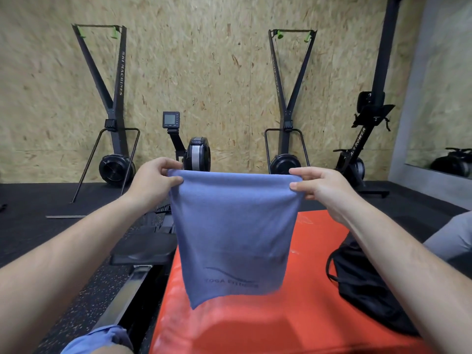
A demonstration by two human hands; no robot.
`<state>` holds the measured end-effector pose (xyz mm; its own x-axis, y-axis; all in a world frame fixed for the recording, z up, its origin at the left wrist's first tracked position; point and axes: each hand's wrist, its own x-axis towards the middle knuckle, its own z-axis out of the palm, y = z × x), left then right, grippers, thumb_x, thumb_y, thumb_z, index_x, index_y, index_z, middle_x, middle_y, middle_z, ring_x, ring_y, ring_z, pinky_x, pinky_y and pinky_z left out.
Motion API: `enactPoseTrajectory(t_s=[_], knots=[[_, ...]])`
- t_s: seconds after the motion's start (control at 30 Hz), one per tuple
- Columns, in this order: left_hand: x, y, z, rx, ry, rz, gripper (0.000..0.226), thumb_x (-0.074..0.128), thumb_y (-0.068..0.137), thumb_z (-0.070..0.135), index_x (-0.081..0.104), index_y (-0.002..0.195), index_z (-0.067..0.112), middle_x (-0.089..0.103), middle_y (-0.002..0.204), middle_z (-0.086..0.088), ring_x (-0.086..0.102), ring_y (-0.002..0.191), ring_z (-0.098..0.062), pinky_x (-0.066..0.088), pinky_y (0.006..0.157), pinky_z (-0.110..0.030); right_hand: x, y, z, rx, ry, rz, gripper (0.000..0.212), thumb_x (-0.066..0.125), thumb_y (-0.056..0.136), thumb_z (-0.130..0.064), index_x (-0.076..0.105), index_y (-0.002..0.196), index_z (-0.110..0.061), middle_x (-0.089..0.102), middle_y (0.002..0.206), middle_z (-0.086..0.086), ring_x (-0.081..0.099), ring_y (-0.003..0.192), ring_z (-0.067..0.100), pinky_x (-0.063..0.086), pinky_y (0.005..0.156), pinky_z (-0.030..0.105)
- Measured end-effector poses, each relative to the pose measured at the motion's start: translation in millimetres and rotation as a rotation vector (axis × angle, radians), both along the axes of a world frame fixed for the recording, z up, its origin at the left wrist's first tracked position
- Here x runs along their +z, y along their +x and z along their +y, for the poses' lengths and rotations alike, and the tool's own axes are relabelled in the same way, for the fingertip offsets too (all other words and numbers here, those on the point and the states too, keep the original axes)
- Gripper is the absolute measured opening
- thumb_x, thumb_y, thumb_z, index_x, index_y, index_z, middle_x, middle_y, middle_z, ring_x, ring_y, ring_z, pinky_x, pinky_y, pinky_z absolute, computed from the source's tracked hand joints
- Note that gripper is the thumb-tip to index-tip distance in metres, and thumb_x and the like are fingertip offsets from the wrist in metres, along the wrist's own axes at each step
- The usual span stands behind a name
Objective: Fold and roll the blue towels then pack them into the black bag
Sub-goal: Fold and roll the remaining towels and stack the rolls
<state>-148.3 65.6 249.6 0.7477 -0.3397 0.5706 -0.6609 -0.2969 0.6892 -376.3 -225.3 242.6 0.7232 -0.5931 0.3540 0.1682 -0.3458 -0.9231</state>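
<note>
Pinching blue towel [232,233] by top corners in left grip [155,180] and right grip [319,186], hanging below; risks skewed fold through uneven tension.

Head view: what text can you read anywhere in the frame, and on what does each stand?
"SKI MACHINES": up the arm of the left ski machine.
"YOGA FITNESS": low on the blue towel, slightly blurred.
"ROWER": on the upright rower at right; the letters before it are unclear.
Lettering on the right ski machine: too blurred to read.
Screen of the monitor: too small to read.
</note>
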Motion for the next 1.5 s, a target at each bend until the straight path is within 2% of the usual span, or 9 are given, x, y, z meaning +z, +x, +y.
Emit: enactPoseTrajectory(t_s=[0.13, 0.3, 0.5, 0.63, 0.87, 0.97, 1.1, 1.27, 1.5], knots=[[3.2, 6.7, -11.8, 0.051, 0.162, -0.134, 0.018, 0.069, 0.09, 0.013, 0.073, 0.107, 0.019, 0.063, 0.106, 0.006, 0.056, 0.1, -0.012, 0.041, 0.084, -0.026, 0.4, 6.6, -5.1, -0.102, -0.201, 0.086, 0.024, 0.079, 0.08, -0.012, 0.077, 0.098, -0.028, 0.061, 0.068, -0.016, 0.058, 0.069, 0.005, 0.046, 0.066, 0.02], [-10.5, 32.8, -32.8, 0.108, 0.298, -0.06, 0.008, 0.064, 0.095, 0.018, 0.072, 0.097, 0.017, 0.066, 0.095, 0.0, 0.058, 0.092, -0.017, 0.041, 0.076, -0.03, -7.0, 29.9, -21.5, -0.21, -0.373, 0.23, 0.011, 0.071, 0.086, -0.017, 0.076, 0.085, -0.027, 0.067, 0.072, -0.011, 0.06, 0.067, 0.008, 0.045, 0.057, 0.023], [-28.1, 69.2, -63.6, 0.071, 0.233, 0.067, 0.008, 0.063, 0.096, 0.017, 0.066, 0.091, 0.011, 0.07, 0.086, -0.006, 0.068, 0.08, -0.025, 0.053, 0.07, -0.036, -29.5, 75.4, -52.3, -0.215, -0.218, 0.244, 0.013, 0.065, 0.088, -0.009, 0.073, 0.083, -0.018, 0.073, 0.079, 0.006, 0.069, 0.061, 0.017, 0.063, 0.07, 0.047], [-24.1, 82.9, -79.4, 0.029, 0.109, 0.088, 0.01, 0.057, 0.098, 0.014, 0.062, 0.091, 0.009, 0.073, 0.08, -0.005, 0.069, 0.069, -0.015, 0.051, 0.065, -0.031, -25.5, 95.5, -63.5, -0.225, -0.195, 0.149, 0.009, 0.064, 0.091, -0.007, 0.072, 0.09, -0.013, 0.073, 0.083, 0.005, 0.071, 0.064, 0.011, 0.055, 0.059, 0.024], [-63.4, 82.3, -74.5, -0.073, 0.096, 0.164, 0.008, 0.062, 0.097, 0.015, 0.066, 0.091, 0.011, 0.066, 0.073, -0.004, 0.054, 0.05, 0.002, 0.045, 0.053, -0.014, -65.2, 91.9, -69.6, -0.196, -0.227, 0.179, 0.009, 0.064, 0.091, -0.01, 0.072, 0.093, -0.015, 0.075, 0.081, 0.004, 0.071, 0.075, 0.013, 0.049, 0.057, 0.018], [-105.8, 76.5, -67.0, -0.06, 0.158, 0.171, 0.009, 0.065, 0.095, 0.022, 0.069, 0.09, 0.016, 0.066, 0.076, 0.002, 0.055, 0.062, -0.004, 0.044, 0.061, -0.026, -107.3, 80.5, -67.9, -0.174, -0.243, 0.255, 0.008, 0.065, 0.09, -0.011, 0.071, 0.094, -0.015, 0.074, 0.085, 0.003, 0.071, 0.078, 0.013, 0.047, 0.061, 0.018], [-182.3, 68.4, -54.8, -0.087, 0.248, 0.274, 0.012, 0.066, 0.094, 0.027, 0.071, 0.091, 0.017, 0.07, 0.088, 0.003, 0.057, 0.08, -0.008, 0.045, 0.078, -0.027, -180.4, 63.0, -56.2, -0.148, -0.258, 0.347, 0.008, 0.065, 0.092, -0.007, 0.071, 0.096, -0.007, 0.069, 0.082, 0.007, 0.061, 0.071, 0.015, 0.042, 0.055, 0.007], [-259.0, 50.7, -43.1, -0.215, 0.201, 0.507, 0.017, 0.062, 0.097, 0.015, 0.066, 0.081, 0.02, 0.063, 0.077, 0.001, 0.056, 0.069, -0.008, 0.049, 0.071, -0.025, -262.1, 40.8, -51.8, -0.095, -0.227, 0.489, 0.006, 0.066, 0.092, -0.011, 0.072, 0.094, -0.013, 0.07, 0.08, 0.005, 0.061, 0.074, 0.016, 0.052, 0.077, 0.036], [-295.1, 41.9, -25.9, -0.311, 0.287, 0.829, 0.027, 0.068, 0.089, 0.031, 0.07, 0.069, 0.014, 0.052, 0.065, -0.01, 0.046, 0.06, -0.02, 0.04, 0.059, -0.029, -295.6, 12.8, -33.0, 0.039, -0.17, 0.618, 0.017, 0.064, 0.093, -0.013, 0.071, 0.078, -0.009, 0.065, 0.069, 0.003, 0.054, 0.064, 0.01, 0.042, 0.065, 0.028]])
